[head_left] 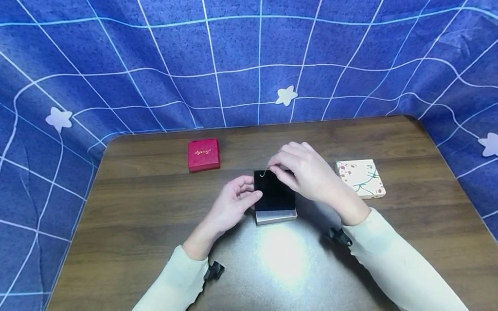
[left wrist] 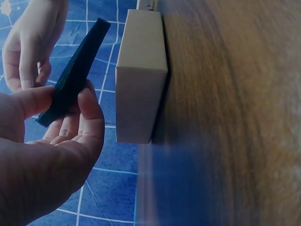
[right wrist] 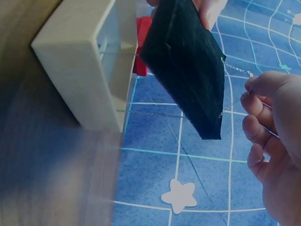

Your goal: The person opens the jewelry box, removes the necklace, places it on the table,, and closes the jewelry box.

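Silver chain [right wrist: 238, 69] pinched in right hand [head_left: 305, 170], at the far edge of a black pad [head_left: 275, 192] — strands continue below to the open box [head_left: 276, 219]. Left hand [head_left: 233, 203] grips the pad's left edge, tilted above the box.

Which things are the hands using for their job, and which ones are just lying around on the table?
Part of the job, it seems:
Black pad, held by the left hand
Thin chain, pinched by the right hand
Open box, under the pad

Just lying about:
Red box, shut
Flowery box, off to the right
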`<state>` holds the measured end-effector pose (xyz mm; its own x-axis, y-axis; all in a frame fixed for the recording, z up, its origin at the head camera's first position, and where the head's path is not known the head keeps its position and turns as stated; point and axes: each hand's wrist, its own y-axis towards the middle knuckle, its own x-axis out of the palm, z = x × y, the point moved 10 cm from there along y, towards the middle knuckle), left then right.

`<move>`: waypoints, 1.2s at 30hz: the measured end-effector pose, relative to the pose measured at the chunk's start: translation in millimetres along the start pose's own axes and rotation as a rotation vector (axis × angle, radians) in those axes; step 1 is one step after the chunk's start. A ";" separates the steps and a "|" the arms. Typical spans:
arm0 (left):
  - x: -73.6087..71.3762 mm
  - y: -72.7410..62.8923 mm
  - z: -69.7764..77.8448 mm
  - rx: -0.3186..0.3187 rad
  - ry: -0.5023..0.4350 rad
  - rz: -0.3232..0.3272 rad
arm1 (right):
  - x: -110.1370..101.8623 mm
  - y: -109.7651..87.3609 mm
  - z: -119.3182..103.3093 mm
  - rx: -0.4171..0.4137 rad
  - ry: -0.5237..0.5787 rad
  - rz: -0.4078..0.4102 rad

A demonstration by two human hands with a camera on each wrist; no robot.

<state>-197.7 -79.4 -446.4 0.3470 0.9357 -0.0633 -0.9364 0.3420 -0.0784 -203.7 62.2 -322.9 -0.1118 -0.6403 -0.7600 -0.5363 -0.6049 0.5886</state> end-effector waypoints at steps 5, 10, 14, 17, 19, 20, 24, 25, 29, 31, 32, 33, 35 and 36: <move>1.5 -0.2 -0.2 0.000 0.017 -0.010 | 2.9 7.1 7.7 0.040 0.004 -0.041; 1.7 -1.1 0.9 0.009 0.044 -0.009 | 6.1 11.3 17.3 0.095 0.011 -0.073; 1.3 -1.7 1.9 0.014 0.065 -0.010 | 8.1 12.5 25.8 0.155 0.042 -0.086; 1.0 -2.2 3.2 0.017 0.074 -0.010 | 9.4 13.1 31.2 0.188 0.079 -0.085; 1.0 -2.2 4.0 0.022 0.076 -0.013 | 9.7 14.0 33.1 0.198 0.111 -0.081; 1.0 -2.4 4.6 0.026 0.078 -0.015 | 10.1 14.3 34.3 0.205 0.127 -0.080; 1.6 -3.1 6.0 0.035 0.085 -0.022 | 12.4 15.3 37.4 0.229 0.178 -0.086; 1.6 -3.4 5.9 0.035 0.089 -0.021 | 13.5 15.2 38.4 0.240 0.187 -0.090; 1.2 -3.8 5.2 0.024 0.104 -0.018 | 18.5 14.2 42.2 0.288 0.219 -0.105; 1.3 -3.7 5.0 0.019 0.107 -0.016 | 21.7 13.2 44.4 0.321 0.236 -0.114; 1.3 -3.8 4.9 0.019 0.107 -0.015 | 23.3 12.7 45.5 0.338 0.245 -0.119; 1.5 -3.6 4.7 0.022 0.107 -0.017 | 24.9 12.1 46.5 0.354 0.254 -0.124; 1.8 -3.4 4.0 0.023 0.107 -0.018 | 27.7 11.1 48.6 0.385 0.268 -0.131; 2.0 -3.2 3.4 0.023 0.108 -0.020 | 28.7 10.6 49.8 0.400 0.273 -0.132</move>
<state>-194.2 -78.2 -442.9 0.3681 0.9144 -0.1687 -0.9298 0.3636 -0.0579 -254.2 61.0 -352.3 0.1726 -0.7034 -0.6895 -0.8158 -0.4944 0.3001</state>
